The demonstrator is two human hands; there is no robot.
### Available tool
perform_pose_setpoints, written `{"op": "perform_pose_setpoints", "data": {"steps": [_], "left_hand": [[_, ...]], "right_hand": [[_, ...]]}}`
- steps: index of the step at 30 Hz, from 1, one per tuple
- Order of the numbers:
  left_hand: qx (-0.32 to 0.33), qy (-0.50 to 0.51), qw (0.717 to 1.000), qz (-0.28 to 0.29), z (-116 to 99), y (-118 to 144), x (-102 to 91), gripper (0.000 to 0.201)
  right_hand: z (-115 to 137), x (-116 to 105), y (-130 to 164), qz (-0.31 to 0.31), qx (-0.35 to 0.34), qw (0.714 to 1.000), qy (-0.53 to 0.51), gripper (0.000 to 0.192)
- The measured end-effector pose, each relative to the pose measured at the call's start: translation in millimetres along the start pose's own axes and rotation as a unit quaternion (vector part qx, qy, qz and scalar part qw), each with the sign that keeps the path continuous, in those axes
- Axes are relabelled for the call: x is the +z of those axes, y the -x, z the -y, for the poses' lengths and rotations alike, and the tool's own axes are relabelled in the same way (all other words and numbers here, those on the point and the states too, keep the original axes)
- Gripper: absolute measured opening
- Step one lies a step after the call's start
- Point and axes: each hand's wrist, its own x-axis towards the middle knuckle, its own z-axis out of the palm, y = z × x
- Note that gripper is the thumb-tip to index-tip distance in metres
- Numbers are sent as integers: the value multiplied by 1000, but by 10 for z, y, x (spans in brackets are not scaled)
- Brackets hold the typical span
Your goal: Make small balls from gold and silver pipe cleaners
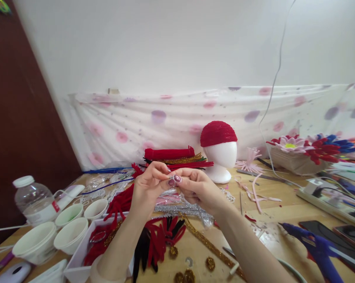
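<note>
My left hand (pixel 148 184) and my right hand (pixel 199 188) meet fingertip to fingertip above the middle of the table. Both are closed in a pinch on something small and pale, mostly covered by the fingers; its kind cannot be made out. Beneath them lie silver tinsel stems (pixel 183 210) in clear plastic. Nearer to me are red and black fuzzy pieces (pixel 156 243), a gold tinsel strand (pixel 205 237) and several gold coils (pixel 210 263). Red fuzzy stems (pixel 121 202) hang over a white box (pixel 79 261), partly behind my left forearm.
A white foam head (pixel 221 159) wearing a red cap (pixel 218 133) stands behind my hands. At right are a blue glue gun (pixel 313 243), a power strip (pixel 327 202) and a flower-filled basket (pixel 298 159). Bowls (pixel 36 241) and a bottle (pixel 34 202) stand left.
</note>
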Motion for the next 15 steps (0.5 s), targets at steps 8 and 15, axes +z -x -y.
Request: {"op": "perform_pose_setpoints", "data": {"steps": [8, 15], "left_hand": [[83, -158, 984, 31, 26, -11, -35, 15], [190, -479, 842, 156, -273, -41, -188, 12]], "right_hand": [[63, -99, 3, -26, 87, 995, 29, 38], [6, -100, -56, -65, 93, 987, 113, 31]]}}
